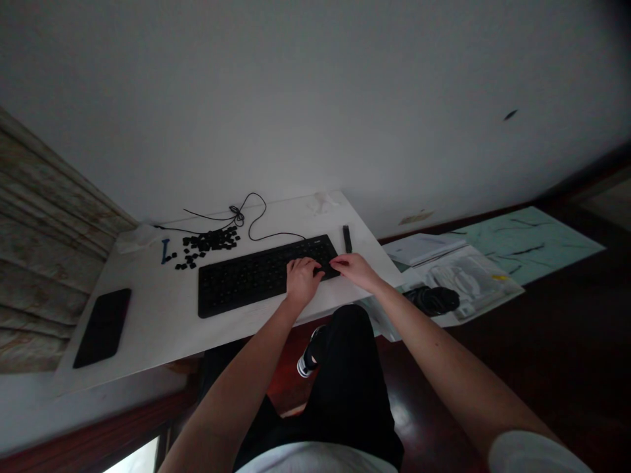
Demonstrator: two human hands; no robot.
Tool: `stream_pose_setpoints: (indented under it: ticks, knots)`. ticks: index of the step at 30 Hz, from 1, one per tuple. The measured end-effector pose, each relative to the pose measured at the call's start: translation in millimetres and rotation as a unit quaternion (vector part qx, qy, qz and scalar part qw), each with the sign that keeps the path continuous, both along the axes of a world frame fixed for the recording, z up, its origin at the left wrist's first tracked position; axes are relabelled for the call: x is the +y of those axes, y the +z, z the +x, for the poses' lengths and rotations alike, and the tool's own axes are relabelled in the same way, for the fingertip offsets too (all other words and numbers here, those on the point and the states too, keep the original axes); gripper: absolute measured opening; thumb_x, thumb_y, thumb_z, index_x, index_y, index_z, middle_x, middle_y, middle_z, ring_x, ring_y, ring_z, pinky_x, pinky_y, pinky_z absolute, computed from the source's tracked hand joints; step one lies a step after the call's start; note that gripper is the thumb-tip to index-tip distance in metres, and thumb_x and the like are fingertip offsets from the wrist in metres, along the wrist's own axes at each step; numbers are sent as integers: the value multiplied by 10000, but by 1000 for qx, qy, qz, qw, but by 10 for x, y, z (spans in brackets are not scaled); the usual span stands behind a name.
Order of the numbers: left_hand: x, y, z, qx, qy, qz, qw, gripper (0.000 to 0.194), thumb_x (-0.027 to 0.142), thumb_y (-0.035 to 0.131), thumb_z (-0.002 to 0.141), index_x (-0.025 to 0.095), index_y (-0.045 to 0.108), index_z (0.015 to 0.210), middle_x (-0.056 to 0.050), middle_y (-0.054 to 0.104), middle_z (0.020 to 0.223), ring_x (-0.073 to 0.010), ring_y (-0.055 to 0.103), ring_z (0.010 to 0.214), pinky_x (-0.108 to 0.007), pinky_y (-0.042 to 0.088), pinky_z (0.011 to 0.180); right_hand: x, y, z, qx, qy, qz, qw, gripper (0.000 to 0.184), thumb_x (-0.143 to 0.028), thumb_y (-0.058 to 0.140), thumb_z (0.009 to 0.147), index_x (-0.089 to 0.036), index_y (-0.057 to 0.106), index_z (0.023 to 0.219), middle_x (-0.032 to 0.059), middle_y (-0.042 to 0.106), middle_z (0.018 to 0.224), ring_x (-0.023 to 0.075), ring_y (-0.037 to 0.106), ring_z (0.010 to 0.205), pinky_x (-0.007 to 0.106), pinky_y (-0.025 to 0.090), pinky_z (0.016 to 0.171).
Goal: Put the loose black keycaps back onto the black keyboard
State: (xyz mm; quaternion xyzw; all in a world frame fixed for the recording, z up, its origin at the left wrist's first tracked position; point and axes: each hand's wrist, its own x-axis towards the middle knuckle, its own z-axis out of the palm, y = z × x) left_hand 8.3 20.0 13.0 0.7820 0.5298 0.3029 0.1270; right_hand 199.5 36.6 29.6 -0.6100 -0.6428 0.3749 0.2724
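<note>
A black keyboard (246, 279) lies at a slant across the white table. My left hand (302, 279) rests over its right part, fingers bent onto the keys and thumb apart from them. Close by, at the keyboard's right end, my right hand (357, 270) has thumb and forefinger pinched together; anything between them is too small to make out. Behind the keyboard's left half is a heap of loose black keycaps (214, 242), some scattered singly. Left of the heap lies a small blue tool (165, 251).
A thin black cable (266, 210) loops behind the keyboard on the white table (162, 322). A short black stick-like object (347, 238) lies right of it. At the left is a dark flat slab (102, 327). Lower right, beyond the table, are a white box (424, 248) and dark headphone-like object (434, 300).
</note>
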Motion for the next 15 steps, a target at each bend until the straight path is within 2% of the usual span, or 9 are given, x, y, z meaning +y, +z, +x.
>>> stream_pose_setpoints:
  ticks: [3,8,11,15]
  knots:
    - [39,80,29,9,4,-32,999,64,291,714,863,229,725,868,-33,732,989,-239,615,984,-455,393,972,3,-23,-17,-9,20,26,999,154,-276,644,794,-203,778,808,38,763,823,198,678,778,293,493,733]
    - [62,260,46,75,-1,-121,990,96,296,709,859,227,740,919,-34,729,1059,-235,600,1056,-412,365,990,59,-27,-65,-28,-7,4,1000,126,-235,656,746,-206,777,764,19,752,752,191,676,744,273,465,677]
    - [56,322,47,86,-8,-135,987,113,284,685,877,227,742,956,-34,727,1096,-231,597,1082,-399,356,996,89,7,-88,-49,-8,-11,999,115,-213,667,703,-211,776,740,11,743,721,187,668,717,269,452,648]
    - [78,351,57,88,0,-149,985,106,300,707,863,228,750,928,-29,739,1065,-232,608,1066,-394,365,984,112,50,-104,-58,-19,-25,998,93,-276,698,694,-210,763,702,11,725,681,188,651,692,268,426,603]
